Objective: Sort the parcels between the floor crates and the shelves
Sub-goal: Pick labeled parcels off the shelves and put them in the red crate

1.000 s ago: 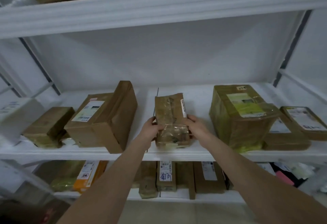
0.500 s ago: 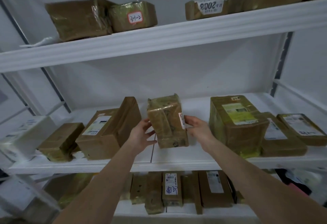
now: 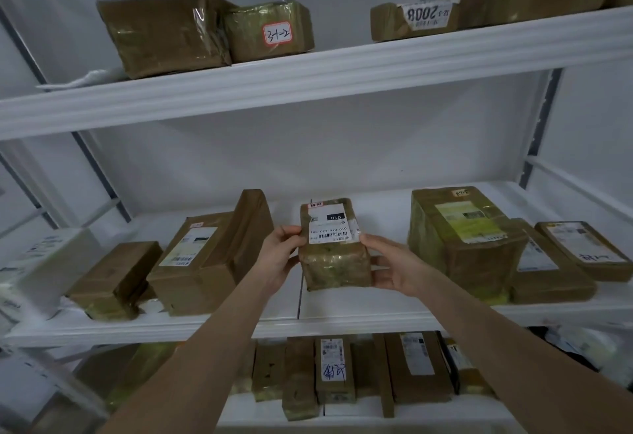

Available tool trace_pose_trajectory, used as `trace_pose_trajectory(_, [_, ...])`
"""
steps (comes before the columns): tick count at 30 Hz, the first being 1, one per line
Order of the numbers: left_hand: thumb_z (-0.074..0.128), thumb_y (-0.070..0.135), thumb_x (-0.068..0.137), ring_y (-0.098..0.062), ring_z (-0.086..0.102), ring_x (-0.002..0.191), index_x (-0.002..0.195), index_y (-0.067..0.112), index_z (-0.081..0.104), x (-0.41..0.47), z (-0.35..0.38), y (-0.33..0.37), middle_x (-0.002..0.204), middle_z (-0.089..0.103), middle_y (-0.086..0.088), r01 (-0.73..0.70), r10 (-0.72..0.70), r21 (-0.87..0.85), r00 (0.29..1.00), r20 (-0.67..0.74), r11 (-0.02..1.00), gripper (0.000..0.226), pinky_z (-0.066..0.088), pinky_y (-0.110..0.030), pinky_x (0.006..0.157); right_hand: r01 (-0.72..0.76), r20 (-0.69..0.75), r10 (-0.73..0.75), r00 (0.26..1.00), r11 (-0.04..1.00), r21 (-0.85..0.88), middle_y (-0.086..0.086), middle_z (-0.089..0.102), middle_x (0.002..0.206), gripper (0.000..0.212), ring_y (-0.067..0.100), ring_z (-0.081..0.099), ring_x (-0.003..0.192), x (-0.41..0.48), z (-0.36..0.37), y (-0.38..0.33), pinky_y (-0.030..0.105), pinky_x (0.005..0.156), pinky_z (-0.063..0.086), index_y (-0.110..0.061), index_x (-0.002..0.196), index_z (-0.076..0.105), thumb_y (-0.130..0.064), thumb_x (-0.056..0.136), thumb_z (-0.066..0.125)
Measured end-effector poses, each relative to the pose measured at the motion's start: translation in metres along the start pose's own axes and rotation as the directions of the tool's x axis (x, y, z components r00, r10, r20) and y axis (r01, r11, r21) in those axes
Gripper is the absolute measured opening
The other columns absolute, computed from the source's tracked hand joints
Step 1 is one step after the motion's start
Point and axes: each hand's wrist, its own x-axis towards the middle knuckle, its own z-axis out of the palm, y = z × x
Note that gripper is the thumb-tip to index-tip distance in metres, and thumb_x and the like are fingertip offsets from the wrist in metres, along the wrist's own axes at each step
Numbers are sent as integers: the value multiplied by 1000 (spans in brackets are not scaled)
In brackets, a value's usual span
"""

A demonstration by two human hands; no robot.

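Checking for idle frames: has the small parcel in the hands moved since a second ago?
Yes. The small parcel has been turned: its white label now faces up, and it is held in both hands above the middle shelf, where earlier it rested near the front edge.

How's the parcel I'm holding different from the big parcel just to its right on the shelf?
The held parcel is smaller and gripped by the left hand and right hand; the big parcel sits untouched on the middle shelf. Held label: white; big one's: yellowish. Both are taped brown boxes.

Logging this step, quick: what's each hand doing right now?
Left hand: gripping the parcel, left side.
Right hand: gripping the same parcel, right side.
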Motion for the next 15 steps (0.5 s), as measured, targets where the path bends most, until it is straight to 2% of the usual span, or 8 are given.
trace_pose_trajectory(5, [53,-17,80,-12,71,76,99,9,59,3,4,-5,93,72,-2,-12,11,16,1000,25,1000,32,55,-25,60,19,-24,-21,1000,998,-57,6,66,109,53,33,69,90,7,3,10,43,74,58,-34,117,50,-19,75,78])
trace_pose_trajectory(8, [56,-16,79,-14,68,89,109,11,57,5,7,-7,111,66,-4,7,-7,-14,1000,24,1000,41,55,-24,65,38,-61,-39,997,999,-30,3,64,106,62,30,68,92,9,4,13,40,71,58,-37,125,46,-14,77,77])
trace_pose_trajectory(13, [65,5,86,-15,63,97,136,15,43,2,6,-10,112,65,-1,123,-121,130,992,-22,984,56,49,-29,77,34,-90,-35,995,999,-21,3,63,107,67,29,66,93,8,6,12,38,68,57,-35,132,44,-13,78,76])
trace_pose_trajectory(15, [67,18,87,-20,61,102,138,17,43,-1,5,-13,117,63,-4,199,-202,304,979,-21,932,57,50,-37,84,-10,-108,3,994,998,-60,4,61,107,63,31,65,94,7,8,12,40,68,57,-30,132,44,-16,79,75])
